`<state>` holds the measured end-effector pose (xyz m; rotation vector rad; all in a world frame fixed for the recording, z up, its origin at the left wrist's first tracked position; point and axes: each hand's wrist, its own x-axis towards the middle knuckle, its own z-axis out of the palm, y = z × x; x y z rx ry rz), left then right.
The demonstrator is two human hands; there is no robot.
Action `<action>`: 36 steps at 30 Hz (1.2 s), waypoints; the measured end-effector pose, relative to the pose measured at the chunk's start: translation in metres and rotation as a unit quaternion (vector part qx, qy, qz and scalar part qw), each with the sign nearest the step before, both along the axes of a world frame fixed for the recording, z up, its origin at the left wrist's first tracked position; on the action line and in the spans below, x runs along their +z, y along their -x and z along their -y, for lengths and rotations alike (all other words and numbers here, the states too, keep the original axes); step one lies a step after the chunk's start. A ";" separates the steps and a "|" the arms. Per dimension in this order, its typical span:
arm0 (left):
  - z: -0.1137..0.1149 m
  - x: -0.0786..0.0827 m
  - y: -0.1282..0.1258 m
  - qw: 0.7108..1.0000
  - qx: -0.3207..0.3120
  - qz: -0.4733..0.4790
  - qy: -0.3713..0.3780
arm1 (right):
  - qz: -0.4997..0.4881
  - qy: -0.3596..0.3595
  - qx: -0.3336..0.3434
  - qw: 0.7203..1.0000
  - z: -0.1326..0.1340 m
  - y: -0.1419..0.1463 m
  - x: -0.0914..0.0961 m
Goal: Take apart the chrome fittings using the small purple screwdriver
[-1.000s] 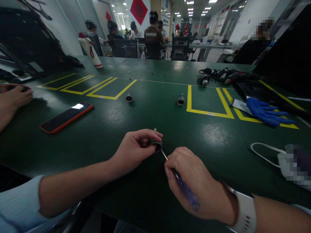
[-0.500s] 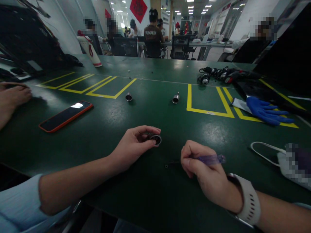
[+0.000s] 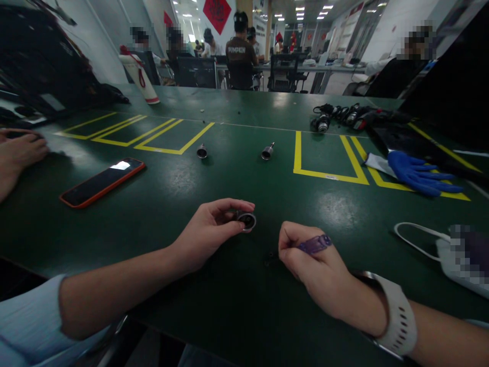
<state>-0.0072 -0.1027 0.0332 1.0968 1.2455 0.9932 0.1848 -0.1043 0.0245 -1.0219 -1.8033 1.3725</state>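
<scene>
Metal cap point(image 3: 246, 220) rests on the green table point(image 3: 229, 173), right of the orange phone point(image 3: 102, 182), pinched in your left hand point(image 3: 212, 232); further right of the phone, your right hand point(image 3: 309, 257) grips the purple screwdriver point(image 3: 315, 244); steady the cap's open face toward you, and bring the tip in squarely.

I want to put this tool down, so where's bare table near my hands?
Bare green top lies between the phone and your left hand, and between your right hand and the yellow outline. Crowded far right: blue glove, black gear.
</scene>
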 end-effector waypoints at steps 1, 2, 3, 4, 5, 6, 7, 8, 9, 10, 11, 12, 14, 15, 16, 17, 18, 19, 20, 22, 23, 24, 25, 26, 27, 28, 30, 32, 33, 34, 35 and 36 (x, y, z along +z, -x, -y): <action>0.000 0.001 0.000 1.000 -0.001 0.001 0.005 | -0.002 0.018 -0.007 1.000 -0.001 0.000 0.000; 0.000 0.002 0.000 1.000 -0.003 0.003 0.011 | -0.010 0.044 -0.013 0.999 -0.002 0.000 -0.001; 0.001 0.003 -0.001 1.000 -0.004 0.004 0.015 | -0.026 0.075 -0.021 0.997 -0.004 0.000 -0.003; 0.001 0.004 -0.001 1.000 -0.005 0.005 0.019 | -0.048 0.109 -0.024 0.993 -0.005 0.000 -0.006; 0.001 0.004 -0.001 1.000 -0.005 0.007 0.021 | -0.080 0.138 -0.024 0.987 -0.006 0.000 -0.009; 0.001 0.004 -0.001 1.000 -0.003 0.007 0.023 | -0.122 0.156 -0.024 0.980 -0.006 0.000 -0.013; 0.000 0.004 -0.001 1.000 -0.001 0.006 0.023 | -0.166 0.159 -0.021 0.973 -0.007 -0.001 -0.016; 0.000 0.004 -0.001 1.000 0.000 0.006 0.022 | -0.204 0.146 -0.021 0.968 -0.007 -0.002 -0.018; 0.000 0.003 -0.001 1.000 -0.001 0.006 0.020 | -0.229 0.119 -0.024 0.966 -0.006 -0.003 -0.020; 0.000 0.002 0.000 1.000 -0.004 0.007 0.018 | -0.238 0.084 -0.028 0.967 -0.005 -0.003 -0.020; 0.000 0.001 0.000 1.000 -0.008 0.009 0.015 | -0.227 0.045 -0.029 0.972 -0.003 -0.004 -0.020; 0.000 0.000 0.000 1.000 -0.012 0.012 0.013 | -0.202 0.008 -0.028 0.979 -0.002 -0.005 -0.018; 0.001 -0.001 0.000 1.000 -0.015 0.019 0.010 | -0.139 -0.060 -0.014 0.988 0.002 -0.005 -0.015; 0.001 -0.001 0.000 1.000 -0.015 0.022 0.008 | -0.113 -0.091 -0.004 0.989 0.003 -0.005 -0.014; 0.002 -0.001 0.000 1.000 -0.015 0.024 0.006 | -0.093 -0.119 0.005 0.989 0.004 -0.004 -0.013; 0.002 -0.001 0.000 1.000 -0.017 0.026 0.005 | -0.079 -0.146 0.010 0.986 0.005 -0.004 -0.012; 0.002 -0.001 0.000 0.999 -0.019 0.027 0.005 | -0.069 -0.169 0.012 0.983 0.005 -0.003 -0.012; 0.002 0.000 0.000 0.999 -0.020 0.028 0.004 | -0.061 -0.186 0.015 0.981 0.005 -0.003 -0.012; 0.001 0.000 0.000 0.999 -0.022 0.028 0.003 | -0.053 -0.198 0.015 0.979 0.005 -0.003 -0.013; 0.001 -0.001 0.000 0.999 -0.025 0.027 0.000 | -0.042 -0.212 0.018 0.976 0.005 -0.003 -0.013; 0.001 -0.001 0.000 0.999 -0.025 0.025 -0.002 | -0.037 -0.216 0.020 0.976 0.005 -0.003 -0.013; 0.001 -0.002 0.000 0.999 -0.024 0.023 -0.007 | -0.035 -0.220 0.023 0.975 0.005 -0.003 -0.013; 0.001 -0.003 0.000 0.999 -0.024 0.019 -0.012 | -0.033 -0.224 0.026 0.974 0.005 -0.003 -0.013; 0.001 -0.003 0.000 0.999 -0.024 0.016 -0.017 | -0.032 -0.229 0.030 0.972 0.005 -0.003 -0.013; 0.001 -0.003 0.000 0.999 -0.024 0.012 -0.024 | -0.031 -0.234 0.033 0.971 0.005 -0.002 -0.013; 0.001 -0.004 0.000 0.999 -0.023 0.007 -0.030 | -0.028 -0.237 0.038 0.970 0.005 -0.002 -0.013; 0.002 -0.003 0.000 0.999 -0.023 -0.005 -0.043 | -0.020 -0.241 0.052 0.969 0.005 -0.002 -0.013; 0.002 -0.003 0.000 0.998 -0.021 -0.016 -0.053 | -0.014 -0.250 0.060 0.966 0.006 -0.002 -0.013; 0.002 -0.002 0.000 0.998 -0.021 -0.019 -0.057 | -0.014 -0.257 0.061 0.964 0.006 -0.003 -0.014; 0.002 -0.002 0.000 0.998 -0.021 -0.022 -0.059 | -0.013 -0.267 0.061 0.962 0.007 -0.003 -0.014; 0.002 -0.002 0.000 0.998 -0.020 -0.026 -0.060 | -0.012 -0.277 0.060 0.959 0.007 -0.003 -0.014; 0.002 -0.001 0.000 0.998 -0.019 -0.030 -0.060 | -0.006 -0.284 0.059 0.957 0.008 -0.002 -0.013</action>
